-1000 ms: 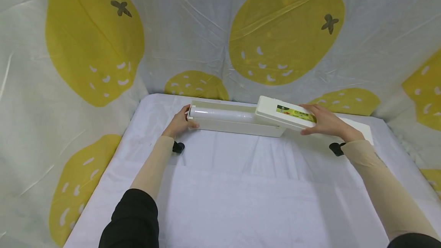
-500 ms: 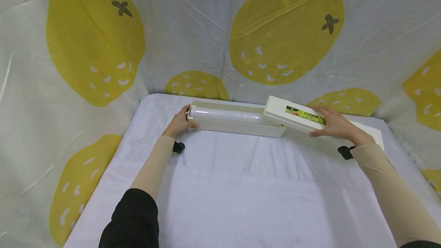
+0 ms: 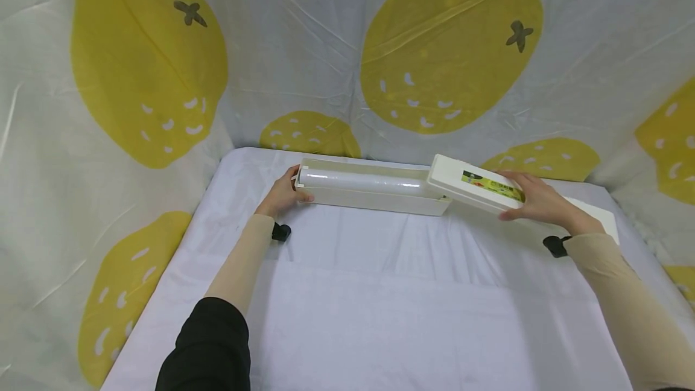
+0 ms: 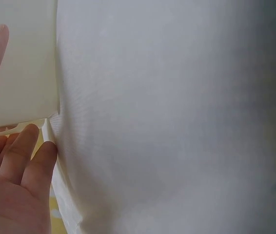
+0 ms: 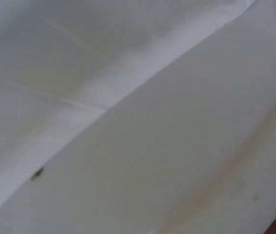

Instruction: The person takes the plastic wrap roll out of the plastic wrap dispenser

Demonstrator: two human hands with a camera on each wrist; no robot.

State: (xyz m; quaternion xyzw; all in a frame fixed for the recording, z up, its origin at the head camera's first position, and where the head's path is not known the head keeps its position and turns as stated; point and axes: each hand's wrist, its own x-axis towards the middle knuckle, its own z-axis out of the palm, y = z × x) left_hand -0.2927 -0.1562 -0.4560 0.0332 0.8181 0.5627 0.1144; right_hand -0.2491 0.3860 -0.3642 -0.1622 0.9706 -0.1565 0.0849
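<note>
Apparently, opening is the step in hand. On the table (image 3: 374, 318), toward its far edge, stands the box (image 3: 374, 200); its lid (image 3: 447, 175) lies askew over the right end, mostly past it, and the roll (image 3: 364, 182) shows inside. The left hand (image 3: 283, 192) pinches the box's left end between thumb and fingers; the right hand (image 3: 543, 201) grips the lid across its width, beside the label (image 3: 491, 186). Next, I judge, the box needs steadying while the lid clears it. Whether lid and box touch, I cannot tell; the lid hides the roll's right end, and the right wrist view is too blurred to help.
</note>
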